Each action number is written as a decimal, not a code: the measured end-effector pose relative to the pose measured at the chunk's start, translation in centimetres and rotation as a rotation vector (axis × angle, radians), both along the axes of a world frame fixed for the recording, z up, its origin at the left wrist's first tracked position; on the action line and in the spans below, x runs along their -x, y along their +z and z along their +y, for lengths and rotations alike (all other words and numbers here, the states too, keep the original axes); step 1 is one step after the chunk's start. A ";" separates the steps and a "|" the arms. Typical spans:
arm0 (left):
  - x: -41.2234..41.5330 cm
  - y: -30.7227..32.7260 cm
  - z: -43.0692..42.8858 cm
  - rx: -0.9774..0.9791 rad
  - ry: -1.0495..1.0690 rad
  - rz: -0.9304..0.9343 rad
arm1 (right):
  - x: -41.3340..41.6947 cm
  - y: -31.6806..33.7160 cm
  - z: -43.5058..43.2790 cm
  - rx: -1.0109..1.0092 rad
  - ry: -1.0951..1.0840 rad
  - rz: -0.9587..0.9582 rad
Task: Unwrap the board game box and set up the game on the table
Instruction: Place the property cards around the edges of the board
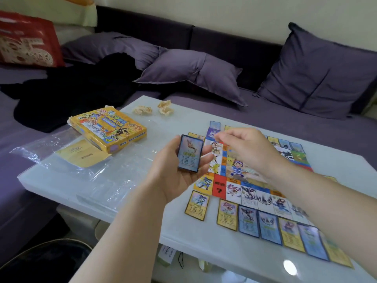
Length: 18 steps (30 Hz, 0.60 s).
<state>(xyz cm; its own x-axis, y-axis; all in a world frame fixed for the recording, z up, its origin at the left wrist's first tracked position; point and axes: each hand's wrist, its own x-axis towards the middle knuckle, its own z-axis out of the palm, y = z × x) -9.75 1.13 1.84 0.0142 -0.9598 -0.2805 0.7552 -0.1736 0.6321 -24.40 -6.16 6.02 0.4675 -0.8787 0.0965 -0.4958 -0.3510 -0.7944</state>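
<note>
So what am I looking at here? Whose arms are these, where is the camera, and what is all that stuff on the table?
There is no machine here. A person wears a camera on the head, so the single picture looks forward and down along their own two bare arms. The left hand holds a small deck of cards. The right hand hovers above the game board, fingers pinched; whether it holds anything is unclear. The board lies flat on a pale table, with cards laid in a row along its near edge. To the left sit the yellow game box, clear plastic wrap and two crumpled paper balls. Behind is a purple sofa with cushions.
</note>
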 end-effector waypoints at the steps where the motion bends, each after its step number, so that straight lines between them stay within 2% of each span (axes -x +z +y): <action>1: 0.5 0.1 0.1 -0.002 -0.030 -0.009 | 0.7 0.0 0.4 -0.044 0.003 -0.010; 5: 3.6 0.5 0.2 0.014 -0.163 -0.113 | 2.9 0.4 1.5 -0.161 0.013 0.019; 9: 6.3 1.0 0.1 0.077 -0.222 -0.238 | 5.0 1.2 1.8 -0.118 0.019 0.114; 11: 7.1 0.8 -0.4 0.133 -0.176 -0.390 | 6.4 1.8 1.7 -0.049 -0.017 0.141; 15: 9.0 0.7 -1.2 0.293 -0.008 -0.852 | 9.2 3.0 1.5 0.064 -0.070 0.213; 18: 10.8 1.1 -1.8 0.389 0.047 -0.969 | 11.2 3.0 1.5 0.072 -0.090 0.176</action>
<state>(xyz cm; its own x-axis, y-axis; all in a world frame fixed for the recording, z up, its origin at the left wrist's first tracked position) -20.57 -0.70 2.96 0.1076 -0.9740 0.1995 -0.1042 0.1886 0.9765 -35.64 -4.61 9.06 0.4022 -0.9116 0.0847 -0.6564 -0.3517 -0.6674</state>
